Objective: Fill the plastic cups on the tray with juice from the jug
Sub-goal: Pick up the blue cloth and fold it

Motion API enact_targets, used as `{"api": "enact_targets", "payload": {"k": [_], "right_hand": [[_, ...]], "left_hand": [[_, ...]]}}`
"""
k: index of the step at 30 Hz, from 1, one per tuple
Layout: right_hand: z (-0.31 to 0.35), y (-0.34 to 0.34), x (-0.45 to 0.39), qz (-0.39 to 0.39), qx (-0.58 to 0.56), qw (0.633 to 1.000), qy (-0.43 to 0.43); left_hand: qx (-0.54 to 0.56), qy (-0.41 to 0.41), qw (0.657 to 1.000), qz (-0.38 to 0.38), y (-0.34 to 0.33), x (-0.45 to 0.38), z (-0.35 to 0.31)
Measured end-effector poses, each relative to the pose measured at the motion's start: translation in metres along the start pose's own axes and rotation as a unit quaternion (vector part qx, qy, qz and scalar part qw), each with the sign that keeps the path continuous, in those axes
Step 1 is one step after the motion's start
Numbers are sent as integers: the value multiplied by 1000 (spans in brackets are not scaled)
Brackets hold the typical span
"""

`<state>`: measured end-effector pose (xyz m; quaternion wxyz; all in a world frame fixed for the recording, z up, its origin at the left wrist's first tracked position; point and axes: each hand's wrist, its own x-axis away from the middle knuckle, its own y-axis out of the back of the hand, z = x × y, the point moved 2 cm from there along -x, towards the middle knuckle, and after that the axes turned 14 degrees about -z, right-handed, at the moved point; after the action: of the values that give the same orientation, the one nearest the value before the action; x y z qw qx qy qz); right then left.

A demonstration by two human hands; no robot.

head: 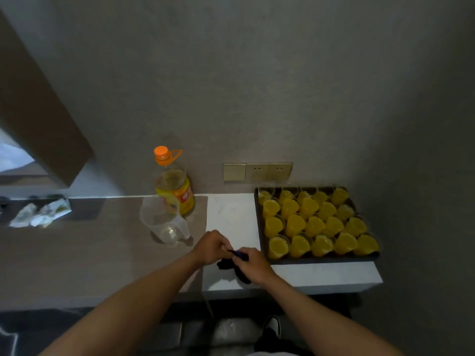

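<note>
At counter front edge, 6 o'clock of the white section: both hands meet over a dark cloth (240, 269).
Fingers: left hand (212, 247) curled, fingertips pinching the cloth's top edge; right hand (253, 263) curled round the same cloth from the 3 o'clock side. Exact finger lie partly hidden by knuckles.
Why held so: looks like folding or wringing the cloth for wiping drips, judged from the two-handed pinch; not a pouring grip.
Jug (164, 222): clear plastic, upright, at 10 o'clock of the hands, on the brown counter; appears empty, nobody holding it. Prob. set aside since pouring is over.
Bottle (174, 188): orange cap on, touching or just behind the jug at 12 o'clock; low liquid level.
Tray (318, 260): dark, at 2 o'clock of the hands, against the wall.
Cups (316, 222): packed in rows on the tray, all that I can see hold yellow juice; back-left one looks less full.
Task stage: filling seems done, cleanup in hand.
Other: wall sockets (257, 171) above tray; crumpled wrappers (41, 213) far at 9 o'clock.
</note>
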<state>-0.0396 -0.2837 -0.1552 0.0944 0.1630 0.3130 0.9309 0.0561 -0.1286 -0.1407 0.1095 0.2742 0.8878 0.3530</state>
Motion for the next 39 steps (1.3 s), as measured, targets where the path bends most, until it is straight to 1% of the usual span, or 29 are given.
{"api": "enact_targets", "payload": {"k": [4, 7, 12, 17, 21, 22, 23, 25, 27, 29, 30, 31, 32, 33, 34, 35, 37, 39], "right_hand": [[27, 26, -25, -8, -45, 999, 28], [56, 53, -41, -13, -66, 996, 53], [109, 105, -71, -19, -52, 992, 112], [154, 150, -88, -44, -110, 985, 123], [180, 181, -89, -15, -159, 980, 123], [185, 189, -89, -7, -164, 979, 122], [189, 196, -88, 0, -171, 978, 117], [194, 209, -89, 9, -171, 979, 107], [197, 219, -93, 6, -155, 982, 105], [201, 226, -99, 0, -116, 988, 104], [204, 228, -101, -2, -81, 991, 104], [206, 230, -104, -4, -48, 993, 106], [209, 231, -104, -5, -26, 994, 109], [211, 233, -105, -5, -24, 993, 113], [213, 235, -106, -2, -39, 993, 112], [213, 239, -107, 4, -66, 992, 107], [210, 250, -110, 27, -97, 990, 103], [206, 261, -112, 42, -50, 991, 117]], "left_hand": [[46, 2, 998, -40, 41, -25, -24], [56, -33, 995, -69, 73, -44, -45], [76, -51, 987, -129, 124, -77, -80], [71, -54, 984, -153, 159, -101, -106], [75, -56, 980, -174, 182, -116, -125], [85, -52, 978, -181, 189, -119, -131], [107, -31, 976, -186, 195, -122, -137], [190, 58, 960, -198, 206, -123, -148], [269, 140, 933, -191, 213, -121, -151], [312, 198, 918, -142, 217, -118, -150], [311, 211, 920, -109, 219, -116, -148], [285, 204, 933, -86, 220, -116, -148], [240, 180, 951, -80, 222, -117, -147], [189, 147, 967, -89, 224, -119, -147], [152, 124, 976, -100, 227, -121, -147], [135, 116, 979, -100, 228, -124, -145], [140, 113, 980, -80, 233, -128, -140], [160, 106, 978, -79, 239, -130, -135]]}}
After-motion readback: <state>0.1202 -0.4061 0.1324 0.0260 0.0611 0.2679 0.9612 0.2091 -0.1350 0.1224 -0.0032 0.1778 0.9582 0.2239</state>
